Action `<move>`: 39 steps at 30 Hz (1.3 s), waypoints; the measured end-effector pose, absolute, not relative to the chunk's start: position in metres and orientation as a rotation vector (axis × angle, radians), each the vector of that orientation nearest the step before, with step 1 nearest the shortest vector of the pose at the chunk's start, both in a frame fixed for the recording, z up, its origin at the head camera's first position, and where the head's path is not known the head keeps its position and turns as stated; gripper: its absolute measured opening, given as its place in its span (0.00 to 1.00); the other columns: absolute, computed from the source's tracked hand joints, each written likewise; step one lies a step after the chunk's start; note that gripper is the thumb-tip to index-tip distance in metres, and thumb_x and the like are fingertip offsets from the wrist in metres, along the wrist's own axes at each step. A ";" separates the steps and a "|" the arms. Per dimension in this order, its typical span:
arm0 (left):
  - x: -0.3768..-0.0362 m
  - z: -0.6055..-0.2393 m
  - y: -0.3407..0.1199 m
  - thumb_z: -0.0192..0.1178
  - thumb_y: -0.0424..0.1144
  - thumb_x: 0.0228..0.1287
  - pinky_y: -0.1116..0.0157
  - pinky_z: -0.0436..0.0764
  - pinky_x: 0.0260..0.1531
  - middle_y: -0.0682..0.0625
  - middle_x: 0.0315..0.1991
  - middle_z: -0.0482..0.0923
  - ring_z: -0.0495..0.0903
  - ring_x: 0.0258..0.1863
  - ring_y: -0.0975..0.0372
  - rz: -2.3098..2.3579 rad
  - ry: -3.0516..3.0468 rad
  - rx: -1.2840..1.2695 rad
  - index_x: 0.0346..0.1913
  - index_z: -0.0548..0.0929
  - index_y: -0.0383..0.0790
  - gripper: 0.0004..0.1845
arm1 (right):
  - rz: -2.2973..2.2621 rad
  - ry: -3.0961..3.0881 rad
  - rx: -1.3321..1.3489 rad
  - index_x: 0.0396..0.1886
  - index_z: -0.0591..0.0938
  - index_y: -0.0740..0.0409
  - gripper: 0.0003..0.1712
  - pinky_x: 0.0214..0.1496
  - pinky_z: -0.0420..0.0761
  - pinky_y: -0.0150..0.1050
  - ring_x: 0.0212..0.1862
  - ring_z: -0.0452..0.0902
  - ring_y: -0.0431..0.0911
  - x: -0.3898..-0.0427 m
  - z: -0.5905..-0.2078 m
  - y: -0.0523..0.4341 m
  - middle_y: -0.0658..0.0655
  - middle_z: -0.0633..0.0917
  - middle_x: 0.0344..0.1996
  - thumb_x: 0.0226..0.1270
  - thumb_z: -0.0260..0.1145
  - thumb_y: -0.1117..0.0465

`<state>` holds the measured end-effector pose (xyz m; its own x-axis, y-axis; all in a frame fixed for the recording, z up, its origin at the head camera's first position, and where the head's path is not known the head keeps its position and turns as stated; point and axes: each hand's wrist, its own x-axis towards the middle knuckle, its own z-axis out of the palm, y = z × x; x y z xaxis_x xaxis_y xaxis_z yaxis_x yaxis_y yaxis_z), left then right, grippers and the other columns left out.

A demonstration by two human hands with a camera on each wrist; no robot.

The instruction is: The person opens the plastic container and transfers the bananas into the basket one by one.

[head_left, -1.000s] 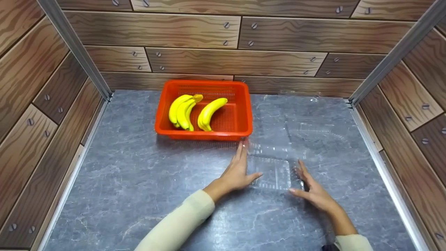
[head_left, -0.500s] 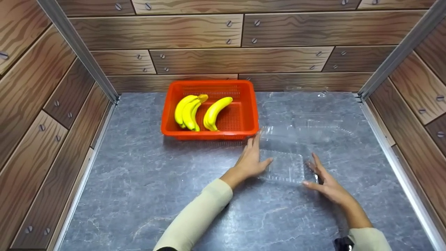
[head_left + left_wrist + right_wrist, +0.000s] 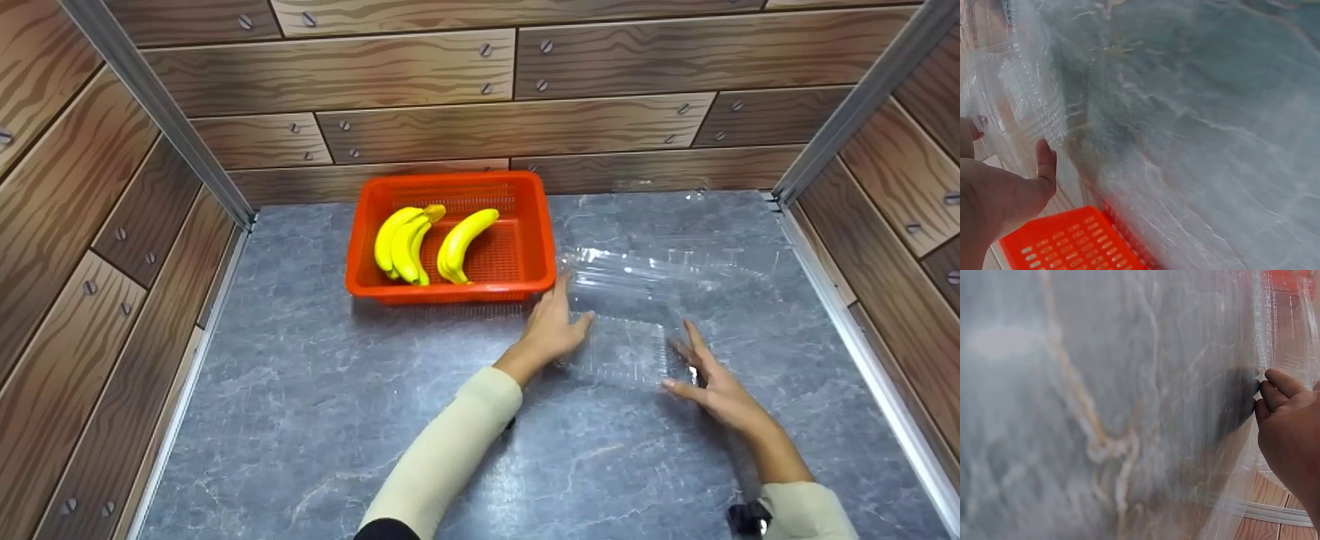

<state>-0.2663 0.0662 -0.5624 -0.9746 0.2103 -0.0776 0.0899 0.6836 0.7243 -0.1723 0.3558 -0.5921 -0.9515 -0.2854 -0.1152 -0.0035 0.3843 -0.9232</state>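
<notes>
A clear plastic clamshell container [image 3: 626,349] lies on the grey marbled tabletop, right of the red basket. My left hand [image 3: 553,326] is at its left side, fingers extended and thumb over the near left corner. On the opposite side my right hand [image 3: 716,386] has its fingertips against the wall, thumb spread toward the front edge. Both wrist views show the see-through plastic [image 3: 1027,90] beside the fingers. In the red basket [image 3: 450,291] lie a bunch of yellow bananas [image 3: 403,244] and another banana piece [image 3: 463,244].
More clear plastic [image 3: 720,266] lies behind the container, and a glinting transparent edge [image 3: 697,193] shows near the back wall. Wood-patterned panels [image 3: 420,71] with metal rails [image 3: 862,97] enclose the tabletop on the back and sides. The basket's front right corner is close to my left fingertips.
Both hands and the clear container between them have moved right and slightly farther back. The view has shifted a little; the basket and bananas stay in place.
</notes>
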 end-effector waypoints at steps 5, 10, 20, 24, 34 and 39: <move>-0.276 -0.561 0.068 0.63 0.50 0.76 0.55 0.81 0.70 0.44 0.72 0.80 0.83 0.68 0.51 1.149 2.778 0.225 0.80 0.64 0.50 0.36 | -1.574 2.450 -0.224 0.90 0.33 0.47 0.66 0.81 0.39 0.79 0.85 0.40 0.75 -0.171 -0.592 0.356 0.77 0.56 0.83 0.71 0.72 0.63; -0.281 -0.559 0.071 0.62 0.51 0.77 0.55 0.82 0.69 0.45 0.73 0.80 0.84 0.67 0.49 1.156 2.753 0.171 0.80 0.65 0.52 0.34 | -1.568 2.514 -0.187 0.90 0.36 0.38 0.65 0.81 0.41 0.80 0.84 0.43 0.78 -0.169 -0.592 0.355 0.75 0.53 0.85 0.70 0.72 0.63; -0.276 -0.565 0.070 0.61 0.52 0.77 0.55 0.76 0.76 0.46 0.80 0.72 0.79 0.74 0.50 1.170 2.683 0.113 0.88 0.49 0.55 0.45 | -1.570 2.557 -0.190 0.90 0.37 0.37 0.65 0.80 0.43 0.82 0.82 0.43 0.81 -0.176 -0.591 0.351 0.69 0.39 0.88 0.70 0.72 0.61; -0.276 -0.565 0.070 0.62 0.53 0.77 0.55 0.75 0.77 0.47 0.81 0.69 0.77 0.75 0.50 1.202 2.656 0.092 0.88 0.47 0.58 0.47 | -1.538 2.583 -0.190 0.90 0.36 0.38 0.64 0.80 0.42 0.82 0.83 0.43 0.80 -0.182 -0.589 0.351 0.71 0.41 0.87 0.71 0.71 0.59; -0.280 -0.566 0.072 0.63 0.53 0.76 0.55 0.71 0.80 0.46 0.83 0.67 0.73 0.78 0.49 1.255 2.587 0.020 0.88 0.49 0.53 0.48 | -1.493 2.598 -0.170 0.89 0.33 0.57 0.61 0.81 0.55 0.75 0.79 0.61 0.75 -0.187 -0.589 0.350 0.78 0.60 0.81 0.76 0.68 0.58; -0.275 -0.569 0.071 0.64 0.50 0.76 0.54 0.64 0.84 0.44 0.85 0.62 0.66 0.83 0.49 1.359 2.523 0.053 0.88 0.49 0.49 0.48 | -1.568 2.536 -0.182 0.88 0.31 0.56 0.64 0.85 0.65 0.51 0.80 0.58 0.76 -0.188 -0.591 0.353 0.78 0.57 0.82 0.74 0.69 0.62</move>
